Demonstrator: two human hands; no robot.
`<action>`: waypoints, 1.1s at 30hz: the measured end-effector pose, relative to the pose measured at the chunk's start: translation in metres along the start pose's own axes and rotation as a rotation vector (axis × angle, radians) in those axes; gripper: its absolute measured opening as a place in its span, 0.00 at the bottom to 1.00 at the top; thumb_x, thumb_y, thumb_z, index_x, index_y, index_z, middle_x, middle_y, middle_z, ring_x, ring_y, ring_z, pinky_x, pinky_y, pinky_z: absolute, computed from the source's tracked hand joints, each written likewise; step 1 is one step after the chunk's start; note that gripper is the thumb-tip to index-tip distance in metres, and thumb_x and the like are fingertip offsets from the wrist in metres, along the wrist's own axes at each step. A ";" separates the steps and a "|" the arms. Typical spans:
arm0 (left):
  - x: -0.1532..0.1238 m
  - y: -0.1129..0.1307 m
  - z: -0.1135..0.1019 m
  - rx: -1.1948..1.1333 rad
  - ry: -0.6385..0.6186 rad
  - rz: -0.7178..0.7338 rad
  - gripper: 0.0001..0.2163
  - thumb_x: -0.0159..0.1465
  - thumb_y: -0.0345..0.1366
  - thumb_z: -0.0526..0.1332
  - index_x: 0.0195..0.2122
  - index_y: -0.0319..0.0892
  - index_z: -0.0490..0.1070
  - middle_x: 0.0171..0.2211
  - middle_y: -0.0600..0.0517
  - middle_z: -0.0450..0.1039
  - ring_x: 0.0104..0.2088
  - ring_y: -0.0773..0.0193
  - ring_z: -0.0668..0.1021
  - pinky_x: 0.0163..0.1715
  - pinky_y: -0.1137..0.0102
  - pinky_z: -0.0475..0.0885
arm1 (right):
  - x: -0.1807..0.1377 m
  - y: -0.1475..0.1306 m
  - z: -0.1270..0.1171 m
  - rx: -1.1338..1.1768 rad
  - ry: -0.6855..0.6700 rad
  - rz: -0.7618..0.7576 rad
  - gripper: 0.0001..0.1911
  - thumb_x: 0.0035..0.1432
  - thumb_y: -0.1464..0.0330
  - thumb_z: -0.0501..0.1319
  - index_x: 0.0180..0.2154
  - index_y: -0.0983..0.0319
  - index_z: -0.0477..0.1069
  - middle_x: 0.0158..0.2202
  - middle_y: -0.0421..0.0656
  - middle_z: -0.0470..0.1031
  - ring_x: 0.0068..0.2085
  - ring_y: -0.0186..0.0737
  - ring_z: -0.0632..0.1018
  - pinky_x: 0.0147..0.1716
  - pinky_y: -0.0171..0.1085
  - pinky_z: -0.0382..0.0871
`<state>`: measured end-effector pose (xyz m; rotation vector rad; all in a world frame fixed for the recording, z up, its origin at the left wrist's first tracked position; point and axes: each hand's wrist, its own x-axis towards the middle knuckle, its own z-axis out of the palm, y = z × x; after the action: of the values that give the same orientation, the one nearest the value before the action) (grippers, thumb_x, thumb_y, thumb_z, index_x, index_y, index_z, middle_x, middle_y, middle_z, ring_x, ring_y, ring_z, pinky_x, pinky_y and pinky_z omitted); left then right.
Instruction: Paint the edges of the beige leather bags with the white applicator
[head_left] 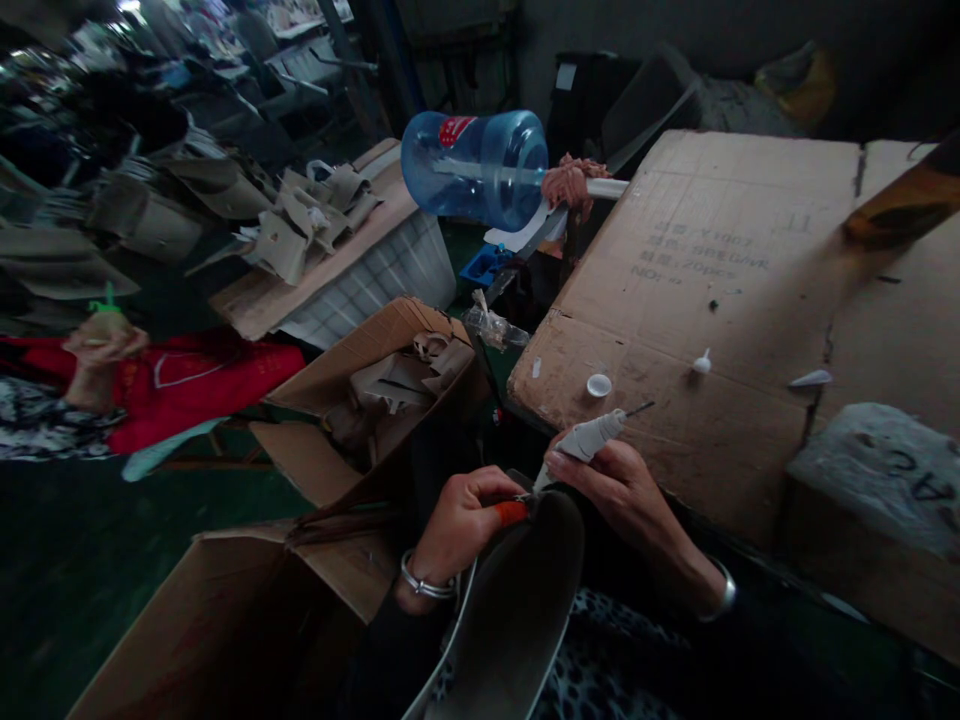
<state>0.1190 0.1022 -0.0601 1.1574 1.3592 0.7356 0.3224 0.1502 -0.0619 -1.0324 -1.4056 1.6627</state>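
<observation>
My left hand (461, 520) is closed on the upper edge of a dark shoe sole (517, 610) that rests on my lap; an orange cover sits on its thumb. My right hand (622, 490) is wrapped round a white glue tube (592, 437) whose thin metal nozzle points up and to the right, over the edge of the cardboard. The two hands sit close together, the tube's lower end near the sole's top edge. A bracelet is on each wrist.
A cardboard-covered table (720, 300) carries a small white cap (598, 384) and white nozzle tips (702, 362). Open cartons of cut pieces (397, 385) stand at left. A blue water jug (476, 165) lies behind. A person in red (150, 385) sits at far left.
</observation>
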 end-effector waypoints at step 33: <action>-0.043 -0.032 -0.071 0.155 0.888 0.033 0.05 0.54 0.37 0.67 0.28 0.43 0.80 0.28 0.54 0.76 0.33 0.63 0.76 0.37 0.70 0.68 | 0.059 0.075 0.052 -0.400 -0.191 -0.552 0.17 0.67 0.70 0.56 0.56 0.57 0.69 0.45 0.45 0.80 0.44 0.39 0.81 0.43 0.37 0.74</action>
<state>0.0373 0.0661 -0.0637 0.9981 2.1575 1.2689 0.2483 0.1703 -0.1388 -0.6074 -1.9877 1.1197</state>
